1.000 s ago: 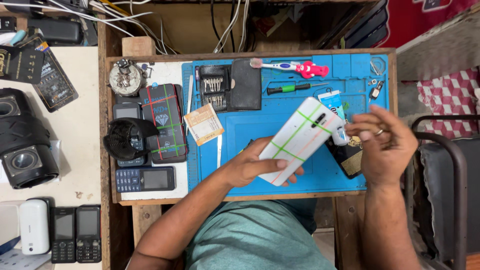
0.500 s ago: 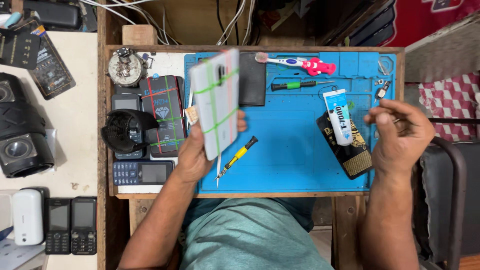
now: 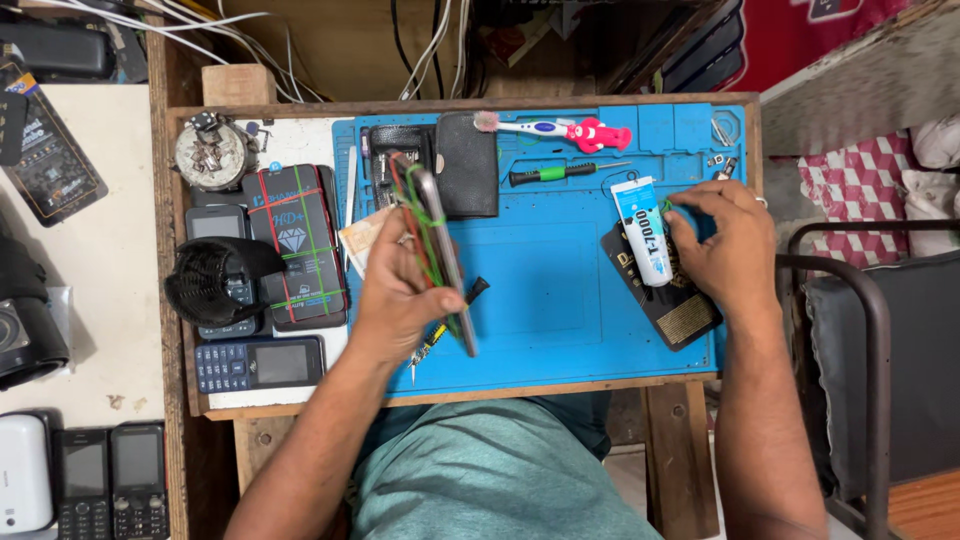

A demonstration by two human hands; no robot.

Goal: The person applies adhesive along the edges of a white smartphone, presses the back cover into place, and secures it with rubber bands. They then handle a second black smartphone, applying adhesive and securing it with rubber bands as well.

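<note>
Step in hand: we judge this a holding stage. Our left hand (image 3: 400,300) has a banded phone (image 3: 441,250) lifted over the blue mat (image 3: 550,290), and our right hand (image 3: 725,250) is at the glue tube (image 3: 645,230).
Left hand: closed around the phone's lower half, which is wrapped in red and green rubber bands.
Right hand: fingers curled at the tube's upper end and touching it. We cannot tell whether they grip it.
Where the phone is: raised above the mat's left part, just over a yellow-handled tool (image 3: 440,335).
Phone's axis: it is turned edge-on to us. The long axis runs from near our wrist up and away, leaning slightly left.
Tube: lies on a dark flat packet (image 3: 680,310), cap end pointing away from us.
Next move calls for: a steady left grip, in our view, so the bands stay seated.
</note>
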